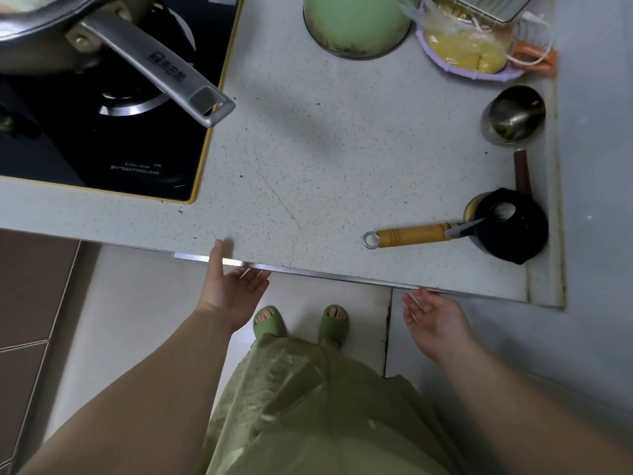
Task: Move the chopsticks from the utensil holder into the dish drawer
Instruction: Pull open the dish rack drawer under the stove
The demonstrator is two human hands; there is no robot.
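Both hands are at the front edge of the speckled counter (308, 149), palms up. My left hand (233, 289) has its thumb over a thin metal strip (308, 270) that runs under the counter edge, and its fingers reach beneath it. To the right, my right hand (435, 317) is spread just below the same strip, its fingertips near the strip's end. Neither hand holds anything. No chopsticks and no utensil holder are in view, and the drawer front below the strip is hidden under the counter.
A black gas hob (102, 138) with a long-handled steel pan (154, 63) is on the left. A green pot (356, 22), a steel cup (513, 114), a black container (513, 228) and a yellow-handled tool (411, 234) stand to the right. Green slippers (301, 323) on tiled floor below.
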